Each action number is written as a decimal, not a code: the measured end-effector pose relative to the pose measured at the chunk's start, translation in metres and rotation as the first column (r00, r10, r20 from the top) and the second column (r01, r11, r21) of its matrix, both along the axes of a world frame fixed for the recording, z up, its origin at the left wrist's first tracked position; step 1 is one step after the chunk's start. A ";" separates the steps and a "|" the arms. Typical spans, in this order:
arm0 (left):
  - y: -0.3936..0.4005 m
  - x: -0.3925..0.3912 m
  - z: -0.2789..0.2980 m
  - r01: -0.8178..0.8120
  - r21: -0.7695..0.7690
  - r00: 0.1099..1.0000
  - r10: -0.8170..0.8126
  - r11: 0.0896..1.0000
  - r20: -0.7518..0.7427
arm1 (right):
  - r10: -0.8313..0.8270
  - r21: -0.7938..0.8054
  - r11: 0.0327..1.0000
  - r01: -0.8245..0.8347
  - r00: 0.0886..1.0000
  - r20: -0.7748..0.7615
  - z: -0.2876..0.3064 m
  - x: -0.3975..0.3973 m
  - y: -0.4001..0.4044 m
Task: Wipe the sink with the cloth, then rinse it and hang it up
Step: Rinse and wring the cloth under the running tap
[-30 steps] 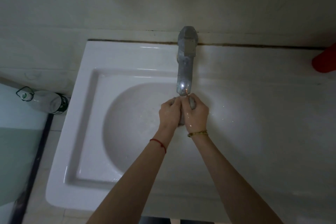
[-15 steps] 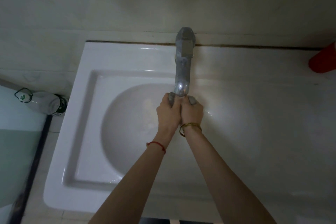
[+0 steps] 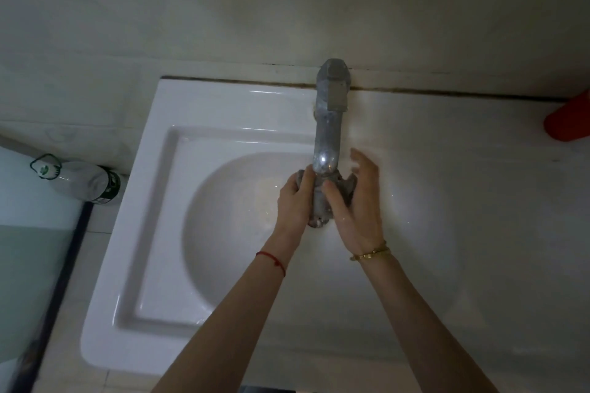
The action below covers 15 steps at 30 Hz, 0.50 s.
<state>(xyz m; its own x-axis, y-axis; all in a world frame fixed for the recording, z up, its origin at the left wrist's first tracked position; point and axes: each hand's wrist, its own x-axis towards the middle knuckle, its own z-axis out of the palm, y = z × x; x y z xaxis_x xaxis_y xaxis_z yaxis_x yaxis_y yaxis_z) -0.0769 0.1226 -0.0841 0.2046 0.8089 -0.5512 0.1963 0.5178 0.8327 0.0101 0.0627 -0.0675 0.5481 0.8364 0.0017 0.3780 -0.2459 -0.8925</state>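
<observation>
We hold a small, wet grey cloth point(image 3: 320, 201) bunched directly under the spout of the dull metal tap point(image 3: 329, 124), above the white ceramic sink point(image 3: 153, 233). Its long axis runs toward us. Our left hand point(image 3: 292, 201) grips its left side; our right hand point(image 3: 359, 198) cups it, fingers half spread. A clear plastic bottle point(image 3: 79, 180) shows a green label, unreadable.

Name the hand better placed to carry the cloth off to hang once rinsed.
Left, probably. The left hand is closed on the cloth under the tap, while the right hand has its fingers spread and only its thumb on it.
</observation>
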 end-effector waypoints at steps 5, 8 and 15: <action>-0.002 -0.001 0.001 0.032 0.014 0.999 -0.031 0.999 -0.018 | -0.030 0.238 0.969 -0.068 0.921 0.388 0.053 0.009 0.025; -0.006 -0.004 0.000 0.018 -0.016 1.000 -0.019 1.000 -0.004 | -0.005 0.259 0.954 -0.149 0.859 0.512 0.056 0.011 0.036; -0.010 -0.011 0.002 0.019 -0.014 1.000 -0.019 1.000 -0.001 | 0.032 0.238 0.955 -0.176 0.860 0.510 0.035 0.014 0.012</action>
<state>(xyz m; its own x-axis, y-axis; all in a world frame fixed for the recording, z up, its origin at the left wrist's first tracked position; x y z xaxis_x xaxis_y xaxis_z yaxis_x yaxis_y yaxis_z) -0.0875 0.1129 -0.0819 0.2188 0.7972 -0.5627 0.2074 0.5255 0.8251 0.0243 0.0750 -0.0320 0.3228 0.8159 0.4797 0.7965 0.0396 -0.6034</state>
